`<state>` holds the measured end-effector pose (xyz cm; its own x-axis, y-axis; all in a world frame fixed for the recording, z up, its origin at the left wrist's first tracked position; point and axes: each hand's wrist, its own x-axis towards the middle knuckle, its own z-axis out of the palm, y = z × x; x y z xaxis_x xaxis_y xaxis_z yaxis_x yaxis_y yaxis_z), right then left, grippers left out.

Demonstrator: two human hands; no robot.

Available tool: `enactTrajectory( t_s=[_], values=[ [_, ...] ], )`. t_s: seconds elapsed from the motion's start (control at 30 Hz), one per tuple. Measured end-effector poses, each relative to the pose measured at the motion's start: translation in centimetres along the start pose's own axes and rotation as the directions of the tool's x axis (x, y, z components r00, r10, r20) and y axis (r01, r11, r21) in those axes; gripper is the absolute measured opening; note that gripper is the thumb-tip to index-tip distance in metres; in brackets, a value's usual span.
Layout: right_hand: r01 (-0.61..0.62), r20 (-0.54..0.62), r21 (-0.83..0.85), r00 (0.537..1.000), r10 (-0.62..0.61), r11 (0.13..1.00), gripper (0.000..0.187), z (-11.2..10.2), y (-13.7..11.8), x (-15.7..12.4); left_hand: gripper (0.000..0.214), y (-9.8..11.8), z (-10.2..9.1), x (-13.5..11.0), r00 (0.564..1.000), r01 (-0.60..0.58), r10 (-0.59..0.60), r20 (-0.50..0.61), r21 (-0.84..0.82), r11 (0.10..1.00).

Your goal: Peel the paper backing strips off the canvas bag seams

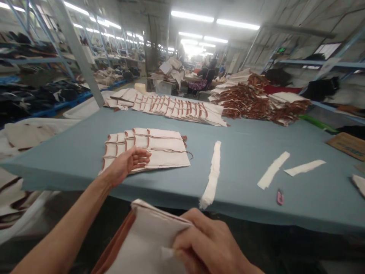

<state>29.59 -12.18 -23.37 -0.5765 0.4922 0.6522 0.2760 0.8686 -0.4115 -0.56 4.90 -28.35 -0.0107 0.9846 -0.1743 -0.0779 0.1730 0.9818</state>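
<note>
Folded cream-and-brown piece [151, 238] pinched between thumb and fingers of right hand [209, 239], held before blue table [242, 148]; left hand [131, 161] unclenched, fingers loosely extended, over overlapped pieces [168, 146] laid on table, contact not discernible.

The bare right hand [209, 239] pinches a folded cream-white fabric piece with a brown side [155, 236] in front of a table covered in blue-grey cloth [245, 152], while the bare left hand [132, 161], its fingers extended, is at a stack of overlapping cream-white panels with brown edges [167, 146]. Ragged white strips [213, 173] and a small pink-handled cutting tool [280, 198] lie toward the right, and behind them a tall heap of brown-and-cream pieces [245, 97] stands beside a fanned row of brown-edged cream panels [176, 108].
</note>
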Motion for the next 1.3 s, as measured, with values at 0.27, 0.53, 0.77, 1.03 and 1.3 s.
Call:
enactTrajectory(
  t_s=[0.27,0.53,0.77,1.03,1.3],
  values=[
    [-0.165,-0.148,-0.038,0.976,0.158,0.986,0.02,-4.6,-0.3,-4.1,0.052,-2.3,6.2,-18.2,0.976,-0.163,0.114,0.184,0.28,0.946],
    [-0.177,-0.24,-0.191,0.962,0.129,0.965,0.019,-3.6,-1.5,-7.1,0.037,-5.7,13.0,-20.7,0.685,-0.591,0.724,0.085,0.646,0.484],
    [-0.198,-0.257,-0.256,0.958,0.131,0.946,0.019,-3.2,-2.4,-9.9,0.005,-5.0,14.6,-22.2,0.6,-0.595,0.8,0.007,0.673,0.44],
    [-0.076,-0.081,-0.313,0.995,0.053,0.947,0.025,-0.6,-2.4,-11.8,0.029,-3.1,12.2,-23.4,0.963,-0.215,0.147,0.224,0.32,0.923],
    [-0.225,-0.153,0.049,0.961,0.23,0.973,0.018,0.0,-4.8,-11.4,0.026,-3.1,11.0,-24.9,0.98,-0.154,0.101,0.169,0.34,0.928]
  ],
)
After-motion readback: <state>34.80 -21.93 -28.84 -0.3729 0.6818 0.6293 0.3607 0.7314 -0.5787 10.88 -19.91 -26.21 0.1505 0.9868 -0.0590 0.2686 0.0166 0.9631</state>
